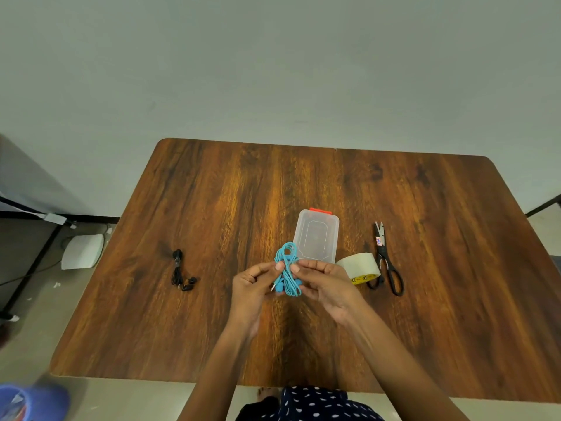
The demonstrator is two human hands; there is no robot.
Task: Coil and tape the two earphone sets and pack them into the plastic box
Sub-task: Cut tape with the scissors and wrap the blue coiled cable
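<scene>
Both hands, left hand [253, 282] and right hand [323, 282], pinch blue earphones [287, 270] before plastic box [317, 237]; tape roll [359, 267] beside scissors [387, 262].

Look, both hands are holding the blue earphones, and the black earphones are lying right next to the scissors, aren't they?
Not quite. Both hands, left hand and right hand, do hold the blue earphones. But the head view shows the black earphones lying alone on the table's left side, far from the scissors. The tape roll is what sits beside the scissors.
</scene>
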